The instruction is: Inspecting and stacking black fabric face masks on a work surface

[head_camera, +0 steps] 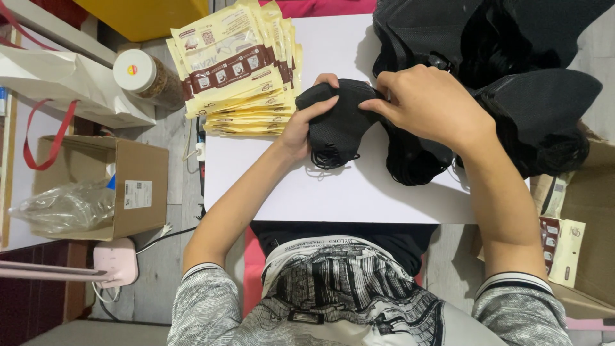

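Observation:
A small stack of black face masks lies on the white table, its ear loops trailing toward me. My left hand grips the stack's left side, thumb on top. My right hand pinches its right edge with fingers curled. A large heap of black masks fills the table's far right, just behind my right hand. A fanned pile of cream and brown flat packets lies at the table's far left, beside my left hand.
Left of the table stand a cardboard box holding a clear plastic bag, a white-lidded jar and a white paper bag with red handles. Another cardboard box with packets sits at the right.

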